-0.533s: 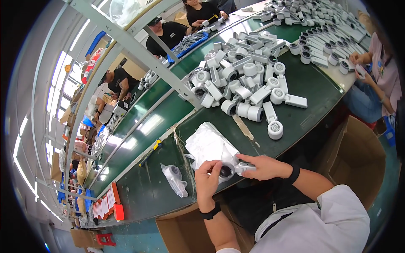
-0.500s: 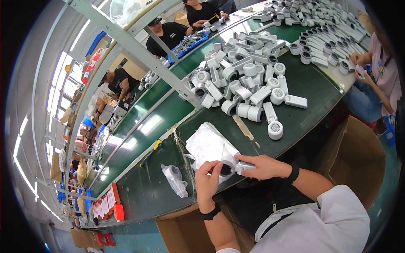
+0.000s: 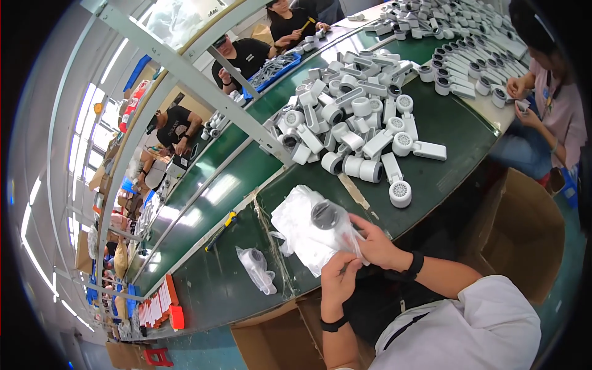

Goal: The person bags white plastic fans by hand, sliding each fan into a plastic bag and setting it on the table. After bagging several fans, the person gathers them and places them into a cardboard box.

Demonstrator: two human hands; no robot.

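A grey-and-white handheld fan [image 3: 327,216] with a dark round face is in front of me, apparently inside a thin clear bag. My right hand [image 3: 377,245] is closed around its lower part, where the plastic is bunched. Close beside it, my left hand [image 3: 341,275] pinches the near edge of the plastic bag [image 3: 349,242]. Under and behind the fan lies a stack of white plastic bags [image 3: 296,225] on the green table. The fan's handle is mostly hidden by the plastic and my right fingers.
A big heap of similar fans [image 3: 354,117] covers the table beyond. Left of the bags lie a bagged item [image 3: 256,269] and a yellow-black cutter [image 3: 221,231]. Cardboard boxes [image 3: 518,228] stand below the edge. A co-worker [image 3: 549,105] sits at right; others work across.
The fan's head has swung away from me over the bag stack and now shows through plastic. My left hand has left the head, moving right and nearer to pinch the bag.
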